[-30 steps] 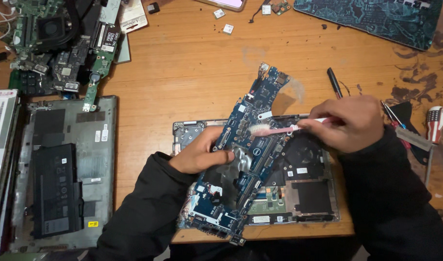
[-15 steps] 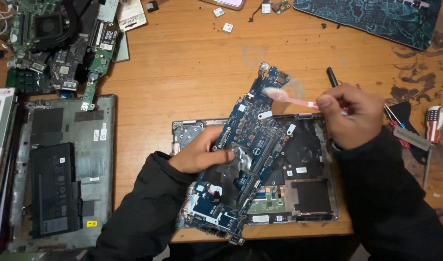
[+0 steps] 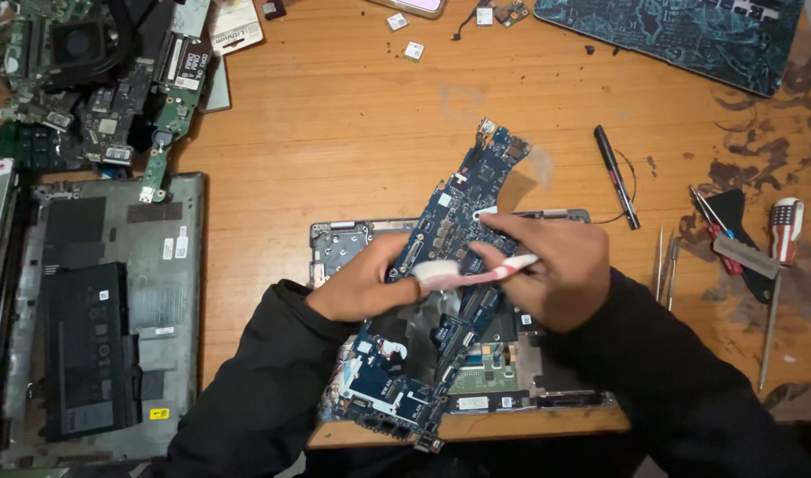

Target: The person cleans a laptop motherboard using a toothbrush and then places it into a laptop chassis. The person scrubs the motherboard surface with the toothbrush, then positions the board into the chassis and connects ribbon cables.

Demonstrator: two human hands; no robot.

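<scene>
A long blue laptop motherboard (image 3: 463, 208) lies tilted over an opened grey laptop chassis (image 3: 334, 239) on the wooden table. My left hand (image 3: 365, 283) grips the board's left edge near its middle. My right hand (image 3: 551, 265) holds a pink-handled toothbrush (image 3: 476, 273), and the white bristle head rests on the board's middle, close to my left fingers. Black sleeves cover both forearms and hide the lower part of the chassis.
A second opened laptop base with a black battery (image 3: 87, 350) lies at left. Loose circuit boards (image 3: 113, 88) pile at top left. A black pen (image 3: 615, 175), tweezers (image 3: 664, 261) and screwdrivers (image 3: 777, 265) lie at right. A patterned dark mat (image 3: 688, 40) sits at top right.
My right hand has brought the toothbrush down and left, from the board's upper right end to its middle. My left hand stays gripping the board.
</scene>
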